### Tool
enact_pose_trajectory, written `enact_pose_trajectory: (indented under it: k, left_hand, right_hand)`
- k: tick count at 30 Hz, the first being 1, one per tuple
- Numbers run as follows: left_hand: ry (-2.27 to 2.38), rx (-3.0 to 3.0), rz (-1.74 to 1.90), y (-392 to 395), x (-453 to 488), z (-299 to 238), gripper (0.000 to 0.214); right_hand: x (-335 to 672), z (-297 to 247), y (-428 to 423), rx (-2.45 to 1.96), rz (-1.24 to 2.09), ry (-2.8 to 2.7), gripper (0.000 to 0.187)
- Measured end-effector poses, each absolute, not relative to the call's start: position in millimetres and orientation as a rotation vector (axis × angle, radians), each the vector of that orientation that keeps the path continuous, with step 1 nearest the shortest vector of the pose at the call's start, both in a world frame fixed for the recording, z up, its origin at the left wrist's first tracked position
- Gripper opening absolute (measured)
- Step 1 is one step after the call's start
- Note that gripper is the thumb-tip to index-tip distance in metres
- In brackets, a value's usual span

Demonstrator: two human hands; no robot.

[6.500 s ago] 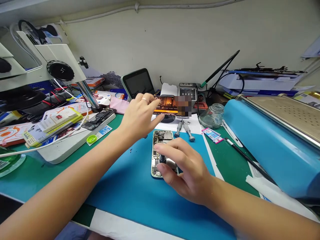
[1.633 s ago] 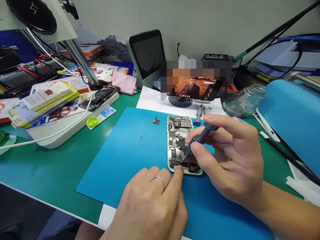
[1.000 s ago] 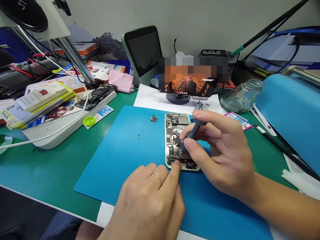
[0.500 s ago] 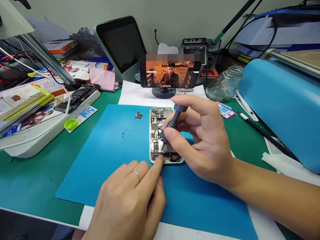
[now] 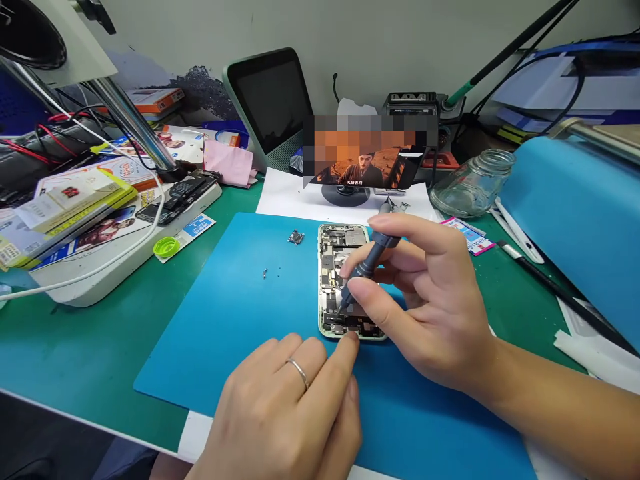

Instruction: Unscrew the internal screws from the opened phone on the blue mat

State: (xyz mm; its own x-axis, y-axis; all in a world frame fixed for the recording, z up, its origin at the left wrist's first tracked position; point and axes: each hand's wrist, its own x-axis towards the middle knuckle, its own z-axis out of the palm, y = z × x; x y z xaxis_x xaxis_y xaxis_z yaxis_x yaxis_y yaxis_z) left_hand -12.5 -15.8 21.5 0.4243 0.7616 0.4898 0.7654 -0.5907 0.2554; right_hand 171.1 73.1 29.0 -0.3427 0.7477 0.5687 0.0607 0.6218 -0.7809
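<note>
Grey, a screwdriver slanted over an opened phone, pinched by the right hand. The left hand curled at the phone's near edge, any hold hidden.

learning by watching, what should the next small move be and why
Probably turn the screwdriver in the right hand slightly: its tip points into the lower part of the opened phone, and the left hand has a finger at the phone's bottom.
</note>
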Motion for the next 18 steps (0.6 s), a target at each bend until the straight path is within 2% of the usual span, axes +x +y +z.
enact_pose_trajectory:
  k: [8,18]
  left_hand:
    - [-1.421,-2.589,-0.971,-15.1,-13.0,16.8,0.020]
    - [-1.518,-2.568,-0.986,-15.8,-12.1,12.5,0.017]
  right_hand:
    - [168.9,30.9,71.4,-0.675,0.865,-1.782,0.052]
    - [171.7,29.2,71.8,-0.667,0.876,-1.801,0.054]
